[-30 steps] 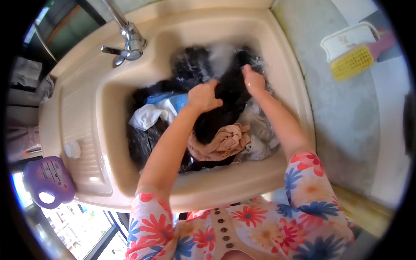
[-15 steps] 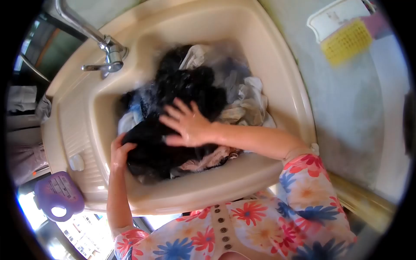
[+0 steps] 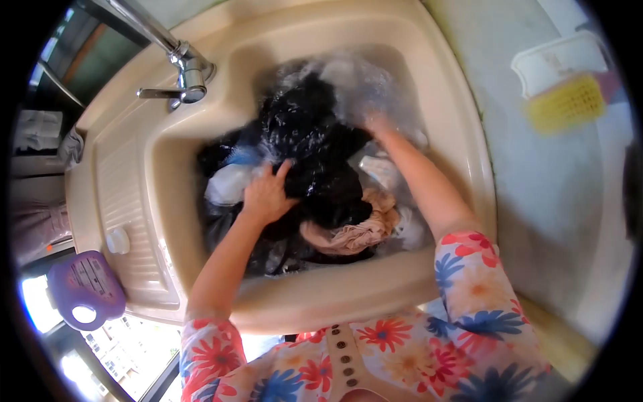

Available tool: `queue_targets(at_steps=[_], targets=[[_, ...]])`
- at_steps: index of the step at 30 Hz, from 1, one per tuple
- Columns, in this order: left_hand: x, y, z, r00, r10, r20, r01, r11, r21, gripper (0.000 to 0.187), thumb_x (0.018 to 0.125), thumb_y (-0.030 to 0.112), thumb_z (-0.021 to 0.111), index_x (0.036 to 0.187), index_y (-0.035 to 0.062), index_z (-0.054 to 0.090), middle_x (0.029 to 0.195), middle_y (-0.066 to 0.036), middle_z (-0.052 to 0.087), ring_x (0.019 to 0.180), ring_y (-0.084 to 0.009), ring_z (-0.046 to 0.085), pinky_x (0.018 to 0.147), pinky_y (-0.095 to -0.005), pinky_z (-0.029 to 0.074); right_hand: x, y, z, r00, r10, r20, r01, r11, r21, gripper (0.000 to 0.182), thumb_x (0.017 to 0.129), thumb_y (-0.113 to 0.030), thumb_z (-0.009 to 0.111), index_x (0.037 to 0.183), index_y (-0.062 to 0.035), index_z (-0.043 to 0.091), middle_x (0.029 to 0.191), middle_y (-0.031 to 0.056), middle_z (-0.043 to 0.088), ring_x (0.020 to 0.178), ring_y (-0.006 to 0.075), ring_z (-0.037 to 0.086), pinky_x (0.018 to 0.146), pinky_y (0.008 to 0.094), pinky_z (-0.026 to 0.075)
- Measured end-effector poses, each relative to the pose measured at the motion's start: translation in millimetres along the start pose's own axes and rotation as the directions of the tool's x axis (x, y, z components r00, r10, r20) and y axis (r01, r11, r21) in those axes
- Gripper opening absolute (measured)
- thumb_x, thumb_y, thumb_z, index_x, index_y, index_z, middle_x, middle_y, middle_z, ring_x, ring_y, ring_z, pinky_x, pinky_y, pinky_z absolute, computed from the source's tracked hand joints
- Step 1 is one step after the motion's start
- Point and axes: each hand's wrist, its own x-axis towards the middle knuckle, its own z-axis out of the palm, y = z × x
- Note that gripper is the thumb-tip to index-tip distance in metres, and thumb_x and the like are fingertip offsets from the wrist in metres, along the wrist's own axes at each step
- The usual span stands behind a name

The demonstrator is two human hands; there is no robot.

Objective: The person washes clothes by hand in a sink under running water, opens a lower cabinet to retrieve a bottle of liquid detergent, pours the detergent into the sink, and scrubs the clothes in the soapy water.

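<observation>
Black wet clothes fill the middle of the beige sink, lying in water. My left hand rests on them with its fingers apart, close to a white cloth and a patch of blue cloth. Farther back on the right, my right hand dips into the cloudy water by the edge of the black pile; its fingers are hidden. A peach-coloured garment floats near the front wall. Between it and my right forearm lies a pale patterned cloth.
At the back left stands a chrome tap over the sink's rim. The ribbed drainboard carries a small white cap, with a purple detergent bottle at its corner. A yellow brush and white dish lie to the right.
My right hand has gone from above the black clothes into the water at the back right. My left hand has moved right, off the pile's left edge. The clothes have shifted, baring more peach cloth.
</observation>
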Motion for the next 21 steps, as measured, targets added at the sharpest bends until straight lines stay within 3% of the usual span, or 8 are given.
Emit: queue_targets(at_steps=[1,2,4,7,10,14,18,21], targets=[[19.3,-4.6,11.1,0.999,-0.032,0.037,0.033,0.999,-0.009,0.074,0.068,0.039,0.068,0.131,0.0151,0.036,0.123,-0.021,0.042,0.103,-0.0386,0.048,0.086,-0.0431,0.044,5.6,10.0,6.6,0.999,-0.01,-0.046,0.014,0.998,0.069,0.055,0.079,-0.037,0.059,0.127,-0.0156,0.043,0.113,0.0155,0.055,0.111,0.0337,0.047,0.094,0.0387,0.037],[45.4,-13.1,32.2,0.99,0.021,0.142,-0.049,0.98,0.194,0.07,0.071,0.037,0.065,0.13,0.0118,0.036,0.122,-0.02,0.044,0.102,-0.0362,0.05,0.086,-0.0413,0.044,2.1,6.3,8.2,0.998,0.001,-0.057,-0.002,1.0,-0.024,0.054,0.078,-0.036,0.059,0.125,-0.0152,0.044,0.111,0.0156,0.056,0.109,0.0341,0.048,0.092,0.0393,0.038],[80.5,-23.3,61.3,0.989,0.018,0.145,-0.055,0.965,0.256,0.06,0.077,0.031,0.058,0.128,0.0071,0.038,0.122,-0.018,0.046,0.104,-0.0322,0.051,0.088,-0.0393,0.043,-9.7,-10.3,3.9,0.996,0.01,-0.084,-0.028,0.975,-0.221,0.05,0.078,-0.033,0.06,0.122,-0.0143,0.047,0.107,0.0159,0.058,0.104,0.0349,0.051,0.089,0.0404,0.04],[105.3,-20.0,69.2,0.98,-0.148,-0.132,0.126,0.979,-0.157,0.046,0.081,0.024,0.052,0.122,0.0052,0.044,0.122,-0.014,0.047,0.11,-0.0295,0.048,0.091,-0.0393,0.04,-35.2,-58.4,-19.9,0.99,-0.01,-0.141,-0.065,0.853,-0.517,0.044,0.076,-0.029,0.061,0.116,-0.013,0.051,0.1,0.0163,0.061,0.098,0.036,0.055,0.084,0.0421,0.043],[114.4,-18.2,65.6,0.953,-0.247,-0.175,0.193,0.942,-0.275,0.041,0.079,0.025,0.053,0.116,0.0071,0.049,0.118,-0.014,0.05,0.108,-0.0302,0.049,0.089,-0.0395,0.042,-100.1,-151.1,-7.7,0.986,-0.14,-0.094,0.11,0.955,-0.277,0.026,0.07,-0.012,0.06,0.096,-0.0067,0.054,0.089,0.0196,0.059,0.087,0.0362,0.057,0.073,0.0406,0.045],[84.2,-35.8,70.9,0.951,-0.283,-0.125,0.235,0.925,-0.3,0.036,0.077,0.027,0.054,0.108,0.0098,0.054,0.113,-0.015,0.054,0.105,-0.0312,0.051,0.087,-0.0399,0.043,-160.2,-203.0,54.3,0.857,-0.476,0.195,0.514,0.768,-0.382,0.028,0.079,-0.037,0.058,0.077,-0.0098,0.052,0.069,0.0116,0.058,0.064,0.0337,0.058,0.055,0.0435,0.046],[46.3,-48.7,51.1,0.978,-0.205,0.04,0.208,0.951,-0.228,0.031,0.074,0.029,0.055,0.1,0.0124,0.06,0.107,-0.015,0.058,0.103,-0.0322,0.053,0.084,-0.0403,0.045,-163.5,-195.0,79.7,0.809,-0.572,0.138,0.573,0.714,-0.402,0.028,0.081,-0.038,0.054,0.079,-0.0103,0.052,0.074,0.013,0.059,0.065,0.0338,0.058,0.056,0.0426,0.047],[-13.3,-51.0,16.0,0.997,0.058,0.051,-0.059,0.998,0.019,0.036,0.07,0.032,0.059,0.1,0.0121,0.06,0.105,-0.015,0.059,0.098,-0.0321,0.055,0.08,-0.0412,0.046,-144.9,-176.6,64.1,0.907,-0.392,0.152,0.419,0.812,-0.407,0.028,0.084,-0.038,0.05,0.092,-0.011,0.053,0.081,0.0118,0.061,0.073,0.0335,0.059,0.062,0.0416,0.047]])
